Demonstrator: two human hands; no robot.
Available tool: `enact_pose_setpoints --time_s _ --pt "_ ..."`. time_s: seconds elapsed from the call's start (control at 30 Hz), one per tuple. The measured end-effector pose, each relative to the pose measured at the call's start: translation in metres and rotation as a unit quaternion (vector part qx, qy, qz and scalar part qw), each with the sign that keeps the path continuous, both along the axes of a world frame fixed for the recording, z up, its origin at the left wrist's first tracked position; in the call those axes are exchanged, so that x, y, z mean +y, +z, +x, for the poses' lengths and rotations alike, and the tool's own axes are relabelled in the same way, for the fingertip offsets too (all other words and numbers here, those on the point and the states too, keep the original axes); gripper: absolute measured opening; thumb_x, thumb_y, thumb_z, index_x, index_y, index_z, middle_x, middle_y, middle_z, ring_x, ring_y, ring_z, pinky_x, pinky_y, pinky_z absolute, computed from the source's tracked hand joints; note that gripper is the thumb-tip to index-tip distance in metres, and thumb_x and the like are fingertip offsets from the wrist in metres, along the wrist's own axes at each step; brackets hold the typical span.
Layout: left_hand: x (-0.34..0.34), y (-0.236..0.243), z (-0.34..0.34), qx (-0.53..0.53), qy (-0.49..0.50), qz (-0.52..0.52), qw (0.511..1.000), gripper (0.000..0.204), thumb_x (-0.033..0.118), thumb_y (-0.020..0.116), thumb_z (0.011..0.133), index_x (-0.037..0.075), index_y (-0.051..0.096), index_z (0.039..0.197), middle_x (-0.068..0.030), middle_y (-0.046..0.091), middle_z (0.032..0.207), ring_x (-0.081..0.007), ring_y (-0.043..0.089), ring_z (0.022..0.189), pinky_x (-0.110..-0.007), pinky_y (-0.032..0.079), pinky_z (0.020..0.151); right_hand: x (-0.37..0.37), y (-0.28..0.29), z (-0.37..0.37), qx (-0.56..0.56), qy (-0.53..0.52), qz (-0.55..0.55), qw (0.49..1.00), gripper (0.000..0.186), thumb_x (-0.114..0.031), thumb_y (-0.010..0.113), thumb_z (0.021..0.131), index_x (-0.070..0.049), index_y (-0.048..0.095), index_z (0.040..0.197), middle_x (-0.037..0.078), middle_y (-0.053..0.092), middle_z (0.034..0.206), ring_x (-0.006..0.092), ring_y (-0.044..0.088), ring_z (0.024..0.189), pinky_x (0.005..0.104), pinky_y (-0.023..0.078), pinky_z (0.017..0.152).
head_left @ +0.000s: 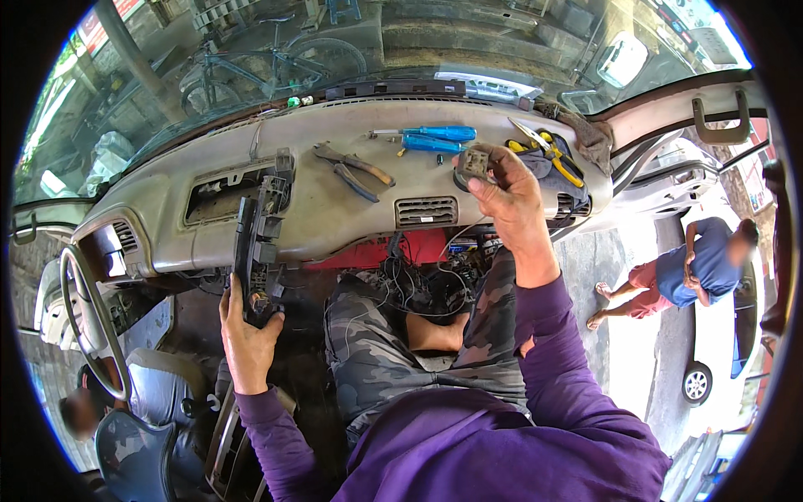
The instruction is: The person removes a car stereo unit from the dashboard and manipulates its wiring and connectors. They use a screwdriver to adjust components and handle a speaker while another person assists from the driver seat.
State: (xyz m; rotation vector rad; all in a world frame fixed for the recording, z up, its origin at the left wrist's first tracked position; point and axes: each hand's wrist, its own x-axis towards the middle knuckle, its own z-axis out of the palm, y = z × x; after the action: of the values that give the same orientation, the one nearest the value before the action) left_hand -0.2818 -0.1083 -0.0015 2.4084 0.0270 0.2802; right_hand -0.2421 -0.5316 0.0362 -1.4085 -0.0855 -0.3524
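Note:
My left hand (248,345) grips the lower end of a long black plastic housing (266,219) with slots and small fittings along it, held upright in front of the dashboard opening. Small orange and brown parts show at its lower end, by my thumb. Raised over the dashboard, my right hand (512,201) pinches a small grey-brown block with square sockets (476,163), which looks like an electrical connector. Just left of that hand lie two blue-handled screwdrivers (439,134). Diagonal-cutting pliers (355,170) rest farther left, and yellow-and-black pliers (552,155) lie on the right.
The beige dashboard (326,226) spans the view, with an open cavity (224,197) and an air vent (427,212). Loose wires (410,268) hang below it. A steering wheel (79,318) stands left, where another person (88,406) sits. Outside right stands a person (694,263).

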Motion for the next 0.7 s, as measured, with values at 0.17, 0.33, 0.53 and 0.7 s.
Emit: enact_pose_setpoints --time_s 0.17,0.33,0.53,0.7 --pt "-0.002 -0.002 0.0 -0.007 -0.001 0.004 1.0 0.099 0.002 0.087 0.071 0.006 0.045 0.161 -0.0252 0.058 0.141 -0.0422 0.061 0.128 -0.045 0.049 0.109 0.01 -0.005 -0.012 0.026 0.098 0.135 0.986 0.045 -0.009 0.075 0.099 0.0 0.059 0.14 0.009 0.074 0.122 0.0008 0.037 0.061 0.0193 0.03 0.054" --pt "0.001 -0.004 0.002 -0.016 -0.005 0.015 1.0 0.099 0.004 0.087 0.072 0.006 0.045 0.161 -0.0265 0.058 0.141 -0.0433 0.061 0.127 -0.046 0.05 0.108 0.012 -0.015 -0.016 0.042 0.137 0.175 0.974 0.047 -0.018 0.077 0.099 0.0 0.059 0.139 0.007 0.074 0.119 0.0014 0.036 0.062 0.0194 0.031 0.053" --pt "0.0 -0.005 0.001 -0.01 0.002 0.021 1.0 0.098 0.006 0.087 0.073 0.005 0.045 0.161 -0.0273 0.057 0.142 -0.0439 0.06 0.128 -0.047 0.049 0.109 0.014 -0.022 -0.019 0.054 0.164 0.207 0.963 0.041 -0.013 0.072 0.104 0.001 0.059 0.139 0.015 0.072 0.121 0.0028 0.035 0.057 0.0205 0.03 0.053" --pt "-0.004 -0.002 0.001 -0.004 0.0 0.023 1.0 0.098 0.006 0.086 0.074 0.005 0.044 0.162 -0.0267 0.057 0.141 -0.0432 0.061 0.128 -0.046 0.05 0.108 0.012 -0.032 -0.019 0.047 0.212 0.272 0.938 0.049 -0.017 0.067 0.107 0.001 0.053 0.15 0.016 0.071 0.13 0.0041 0.031 0.057 0.0226 0.031 0.054"
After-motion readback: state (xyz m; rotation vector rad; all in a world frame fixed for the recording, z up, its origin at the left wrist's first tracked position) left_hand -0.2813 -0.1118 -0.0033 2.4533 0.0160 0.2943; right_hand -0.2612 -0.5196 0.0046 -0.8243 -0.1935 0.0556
